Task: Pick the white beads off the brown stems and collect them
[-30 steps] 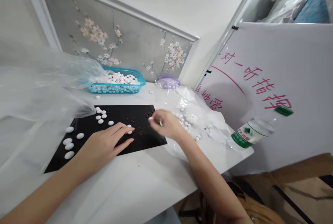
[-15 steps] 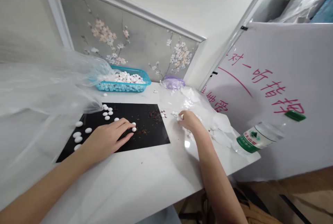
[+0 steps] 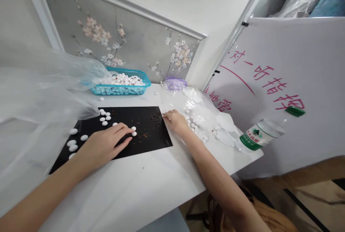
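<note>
My left hand rests on a black sheet, its thumb and fingers around two small white balls that touch each other. More white balls lie on the sheet left of and behind that hand. Reddish-brown bits are scattered over the sheet. At the sheet's right edge is my right hand, its fingertips pinched together near some brown bits; what they hold, if anything, is too small to tell. Small white pieces lie in a heap just right of it.
A blue basket full of white balls stands at the back of the white table. Clear plastic covers the left side. A purple item lies at the back, and a green-capped water bottle stands at the right.
My right hand has moved left from the white pieces to the edge of the black sheet. My left hand stays at the same two balls. The view has shifted slightly.
</note>
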The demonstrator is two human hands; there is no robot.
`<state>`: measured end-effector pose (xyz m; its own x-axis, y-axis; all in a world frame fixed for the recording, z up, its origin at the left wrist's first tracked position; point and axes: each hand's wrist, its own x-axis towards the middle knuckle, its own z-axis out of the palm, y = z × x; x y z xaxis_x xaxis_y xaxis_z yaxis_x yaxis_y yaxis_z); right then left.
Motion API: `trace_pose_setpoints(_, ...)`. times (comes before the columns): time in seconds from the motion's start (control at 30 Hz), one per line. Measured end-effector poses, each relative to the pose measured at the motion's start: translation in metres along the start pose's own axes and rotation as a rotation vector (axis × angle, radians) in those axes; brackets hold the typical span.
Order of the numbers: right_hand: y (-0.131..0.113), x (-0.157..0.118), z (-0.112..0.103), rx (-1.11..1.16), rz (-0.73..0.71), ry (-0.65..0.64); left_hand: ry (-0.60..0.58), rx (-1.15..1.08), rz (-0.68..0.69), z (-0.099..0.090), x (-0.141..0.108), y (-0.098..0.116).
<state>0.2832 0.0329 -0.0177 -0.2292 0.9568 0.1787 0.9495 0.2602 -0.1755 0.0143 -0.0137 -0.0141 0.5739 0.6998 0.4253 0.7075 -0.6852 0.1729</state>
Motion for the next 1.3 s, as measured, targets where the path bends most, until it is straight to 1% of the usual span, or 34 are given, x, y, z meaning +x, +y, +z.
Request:
trace_pose_setpoints(0.17,0.017,-0.009,-0.008,-0.014,0.151,0.037,-0.01,0.053,0.03,0.0,0.0,-0.002)
trace_pose_setpoints(0.3,0.026,-0.012,-0.013,-0.011,0.217,0.044,0.001,0.084,0.051,0.0,-0.001,-0.002)
trace_pose_setpoints(0.4,0.026,-0.012,-0.015,-0.002,0.232,0.071,0.006,0.093,0.064,0.0,0.0,-0.002)
trace_pose_setpoints(0.47,0.019,-0.012,-0.015,0.007,0.222,0.106,0.018,0.102,0.068,0.0,0.0,-0.003)
trace_pose_setpoints(0.5,0.013,-0.011,-0.013,0.027,0.199,0.132,0.027,0.112,0.06,0.0,0.001,-0.004)
trace_pose_setpoints(0.57,-0.003,-0.012,-0.007,0.103,0.107,0.189,0.042,0.143,0.02,-0.002,0.002,-0.007)
trace_pose_setpoints(0.67,-0.03,-0.013,0.005,0.232,-0.097,0.241,0.019,0.191,-0.059,-0.007,0.003,-0.012)
trace_pose_setpoints(0.73,-0.043,-0.015,0.012,0.268,-0.223,0.233,-0.012,0.208,-0.093,-0.009,0.003,-0.014)
trace_pose_setpoints(0.83,-0.049,-0.017,0.018,0.278,-0.397,0.164,-0.022,0.228,-0.121,-0.009,0.003,-0.016)
trace_pose_setpoints(0.93,-0.045,-0.016,0.019,0.268,-0.526,0.124,-0.024,0.242,-0.127,-0.008,0.003,-0.018)
trace_pose_setpoints(1.07,-0.04,-0.014,0.018,0.296,-0.589,0.132,-0.035,0.247,-0.132,-0.008,0.003,-0.02)
trace_pose_setpoints(1.17,-0.04,-0.016,0.018,0.305,-0.596,0.144,0.018,0.209,-0.171,-0.013,0.002,-0.018)
trace_pose_setpoints(1.3,-0.042,-0.022,0.018,0.331,-0.566,0.143,0.101,0.142,-0.273,-0.027,0.002,-0.017)
